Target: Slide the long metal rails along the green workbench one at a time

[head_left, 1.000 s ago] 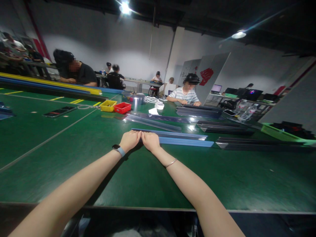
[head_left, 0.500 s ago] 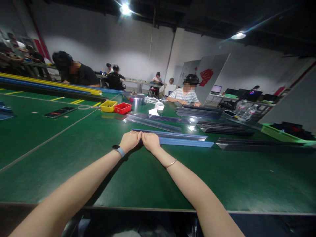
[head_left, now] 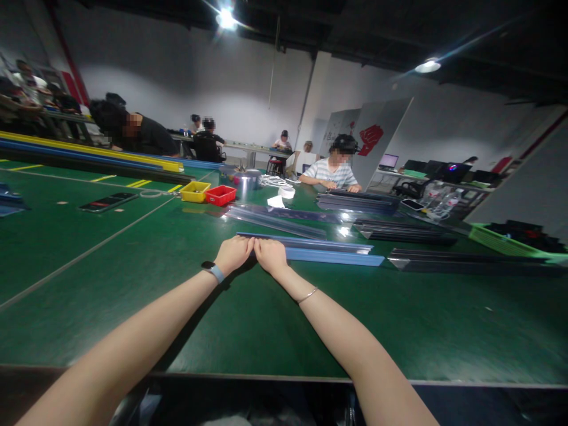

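A long blue profile strip (head_left: 335,255) lies on the green table (head_left: 284,331), stretching rightward from my hands. Both hands are closed over its left end, side by side and touching at the knuckles. My left hand (head_left: 234,253), with a watch on its wrist, grips the very end. Close against it, my right hand (head_left: 271,255), with a thin bracelet on the wrist, holds the same strip. The fingertips are hidden behind the hands. Just beyond lies a clear plastic strip (head_left: 279,223).
A yellow tray (head_left: 195,191) and a red tray (head_left: 220,195) stand beyond my hands. Dark profiles (head_left: 470,260) lie to the right, near a green basket (head_left: 501,239). A phone (head_left: 109,202) rests at left. A co-worker (head_left: 332,168) sits across the table.
My hands and the blue strip look unmoved. The person in black at the far left has leaned a little lower.
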`<state>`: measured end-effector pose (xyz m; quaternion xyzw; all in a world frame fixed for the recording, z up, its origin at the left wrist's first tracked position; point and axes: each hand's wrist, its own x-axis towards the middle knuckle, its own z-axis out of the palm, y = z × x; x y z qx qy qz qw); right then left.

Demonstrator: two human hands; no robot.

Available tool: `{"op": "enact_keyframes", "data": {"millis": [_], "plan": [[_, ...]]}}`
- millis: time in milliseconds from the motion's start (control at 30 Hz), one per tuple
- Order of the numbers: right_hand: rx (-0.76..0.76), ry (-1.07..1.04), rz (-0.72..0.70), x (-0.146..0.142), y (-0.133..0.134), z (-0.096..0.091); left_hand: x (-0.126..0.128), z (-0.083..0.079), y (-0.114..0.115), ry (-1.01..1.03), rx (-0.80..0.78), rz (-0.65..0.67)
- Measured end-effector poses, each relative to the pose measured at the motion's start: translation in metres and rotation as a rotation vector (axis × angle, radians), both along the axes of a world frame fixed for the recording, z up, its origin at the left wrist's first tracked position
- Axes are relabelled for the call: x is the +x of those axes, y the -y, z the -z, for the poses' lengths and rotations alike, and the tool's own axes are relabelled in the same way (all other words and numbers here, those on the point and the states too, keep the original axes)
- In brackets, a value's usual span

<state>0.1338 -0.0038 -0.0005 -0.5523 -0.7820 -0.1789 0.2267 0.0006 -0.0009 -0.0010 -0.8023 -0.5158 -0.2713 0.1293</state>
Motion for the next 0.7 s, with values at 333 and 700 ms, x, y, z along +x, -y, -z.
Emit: {"op": "enact_keyframes", "data": {"millis": [333, 700], "plan": [[-0.006, 0.008, 0.004, 0.0000, -0.0012, -0.0002, -0.0006, 0.0012, -0.0010, 0.009, 0.016, -0.004], [0.029, -0.018, -0.016, 0.0020, -0.0036, 0.0040, 0.0006, 0.0008, -0.0004, 0.008, 0.046, -0.007]]}}
